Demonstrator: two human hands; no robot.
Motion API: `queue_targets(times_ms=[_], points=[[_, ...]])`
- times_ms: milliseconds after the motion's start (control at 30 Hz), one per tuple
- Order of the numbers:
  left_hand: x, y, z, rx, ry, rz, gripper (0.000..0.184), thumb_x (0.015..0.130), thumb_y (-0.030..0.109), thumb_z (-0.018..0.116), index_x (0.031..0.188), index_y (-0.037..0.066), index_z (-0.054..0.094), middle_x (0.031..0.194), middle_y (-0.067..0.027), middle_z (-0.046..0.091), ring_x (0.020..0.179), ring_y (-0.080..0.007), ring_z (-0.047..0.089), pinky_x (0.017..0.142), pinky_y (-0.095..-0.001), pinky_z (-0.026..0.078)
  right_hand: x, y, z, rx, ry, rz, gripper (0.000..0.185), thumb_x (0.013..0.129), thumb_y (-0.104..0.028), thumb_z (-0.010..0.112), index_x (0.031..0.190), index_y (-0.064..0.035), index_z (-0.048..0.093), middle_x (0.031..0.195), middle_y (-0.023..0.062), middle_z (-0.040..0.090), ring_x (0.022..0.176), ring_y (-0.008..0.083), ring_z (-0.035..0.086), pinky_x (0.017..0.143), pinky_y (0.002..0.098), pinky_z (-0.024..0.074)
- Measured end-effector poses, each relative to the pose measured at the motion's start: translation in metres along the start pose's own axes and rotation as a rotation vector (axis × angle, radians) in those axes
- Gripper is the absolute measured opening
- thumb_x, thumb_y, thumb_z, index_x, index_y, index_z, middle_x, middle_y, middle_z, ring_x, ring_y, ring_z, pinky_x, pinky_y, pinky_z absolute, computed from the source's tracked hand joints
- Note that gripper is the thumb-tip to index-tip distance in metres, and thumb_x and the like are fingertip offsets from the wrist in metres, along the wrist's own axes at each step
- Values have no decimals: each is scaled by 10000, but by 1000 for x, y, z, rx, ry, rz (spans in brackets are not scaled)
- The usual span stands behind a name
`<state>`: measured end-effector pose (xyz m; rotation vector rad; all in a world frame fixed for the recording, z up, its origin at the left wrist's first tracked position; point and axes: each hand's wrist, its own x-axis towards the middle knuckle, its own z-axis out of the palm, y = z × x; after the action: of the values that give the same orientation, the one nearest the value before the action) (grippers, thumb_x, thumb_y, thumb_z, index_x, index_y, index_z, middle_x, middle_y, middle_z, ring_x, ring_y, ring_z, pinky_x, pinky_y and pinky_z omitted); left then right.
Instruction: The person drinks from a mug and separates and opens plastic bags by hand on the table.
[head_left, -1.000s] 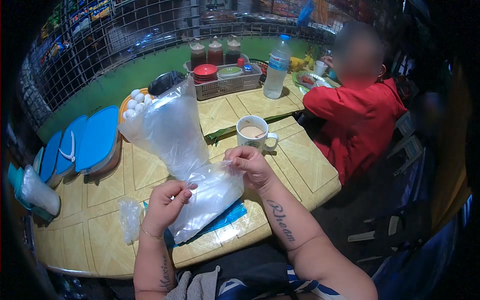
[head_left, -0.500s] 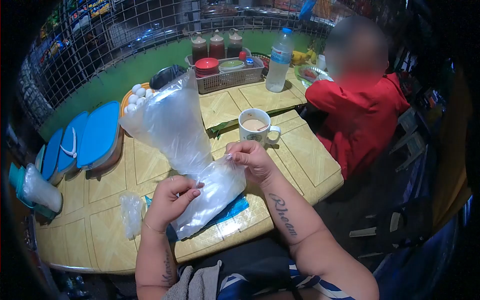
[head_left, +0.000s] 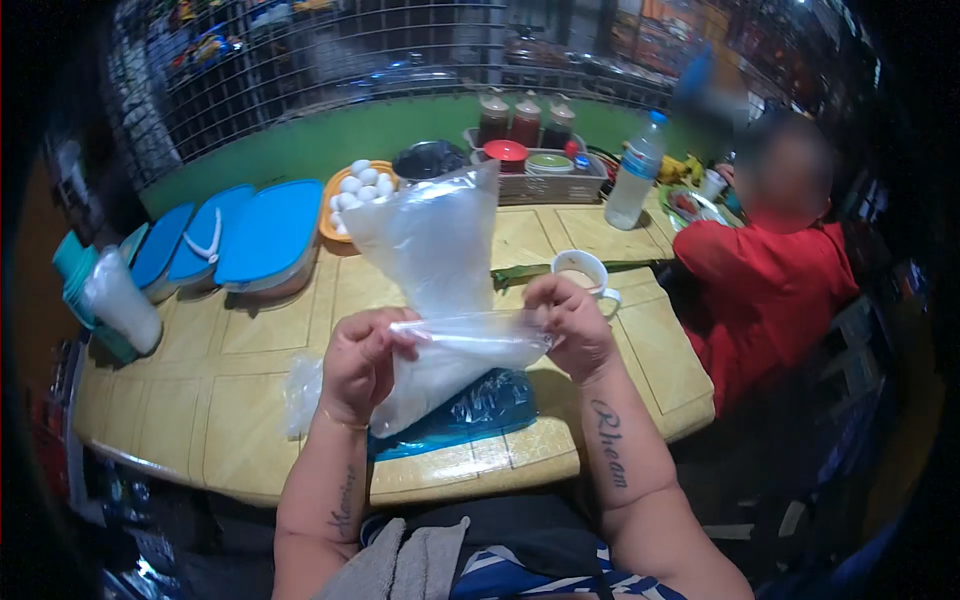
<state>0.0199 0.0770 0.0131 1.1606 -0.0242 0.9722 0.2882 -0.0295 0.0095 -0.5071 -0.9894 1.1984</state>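
Observation:
A clear plastic bag is stretched between my two hands above the table. My left hand pinches its left edge with thumb and fingers. At the other end, my right hand grips the bag's edge, its fingertips slightly blurred. The upper part of the plastic stands up stiffly beyond my hands. Below lies a blue plastic package on the table. A white mug stands just behind my right hand, which partly hides it. Another crumpled clear plastic piece lies left of my left wrist.
Blue-lidded containers, with white tongs on one, stand at the left. Behind are an orange basket of eggs, a condiment tray and a water bottle. A person in red sits at the right.
My hands have moved apart, pulling the bag's edge into a taut, level band. The view has shifted, so the table things appear farther right.

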Motion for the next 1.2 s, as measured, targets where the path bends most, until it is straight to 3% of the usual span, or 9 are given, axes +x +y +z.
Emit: queue_targets(times_ms=[67,267,433,533,667,867,900,1100,1200], points=[[5,11,4,-66,60,-11,262,941,248,654,951,-12,683,856,-110,672,863,-223,627,829,-363,507,18,-8,9,278,-234,-91,612,878,-132,718,1398,8,427,949,90,653,818,165,663,788,292,539],[69,39,9,-525,290,-98,189,1003,202,558,1042,23,606,898,-79,652,833,-194,649,770,-366,567,84,-41,46,517,-303,-134,622,918,-76,632,1474,-39,354,1298,184,563,1097,276,626,977,414,503],[109,36,-9,-296,398,-143,193,1014,162,524,1082,-11,577,924,-90,645,783,-197,652,697,-344,581,128,-36,32,538,-132,-100,568,966,-141,574,1473,-28,343,1399,256,484,1296,403,489,1128,545,367],[114,27,-22,-158,469,-243,200,1012,148,512,1061,-32,586,938,-114,657,778,-215,664,702,-340,582,127,-23,3,648,-331,-11,492,1017,-155,479,1488,-57,377,1443,261,448,1327,365,473,1123,502,384],[96,6,-48,344,373,-301,290,981,206,605,1092,-58,650,996,-109,697,817,-187,676,709,-307,547,103,15,-33,549,-4,-19,618,989,-133,510,1528,-24,227,1453,297,422,1315,450,464,1084,576,407],[78,-36,-53,269,423,-34,234,945,211,647,1113,49,654,1078,-58,685,872,-180,688,753,-336,567,74,50,-54,543,38,157,483,912,2,586,1379,-102,519,1199,139,626,907,197,640,702,269,518],[76,-26,-38,7,795,-380,186,938,193,636,1100,101,629,1071,-38,671,858,-173,669,698,-351,558,73,54,-51,508,84,177,483,894,27,597,1353,-112,538,1152,122,638,859,178,634,667,256,507],[62,-63,-56,336,568,-407,196,1013,182,461,941,141,638,658,-15,554,500,-127,464,482,-284,398,72,76,-59,305,364,361,371,793,141,581,1105,-60,563,835,92,609,588,160,583,430,228,422],[58,-80,-49,450,757,-503,264,976,59,428,994,135,680,710,-5,593,578,-108,504,482,-271,373,65,84,-60,25,554,482,294,765,132,575,1007,-35,565,763,104,602,522,159,574,383,238,412]])
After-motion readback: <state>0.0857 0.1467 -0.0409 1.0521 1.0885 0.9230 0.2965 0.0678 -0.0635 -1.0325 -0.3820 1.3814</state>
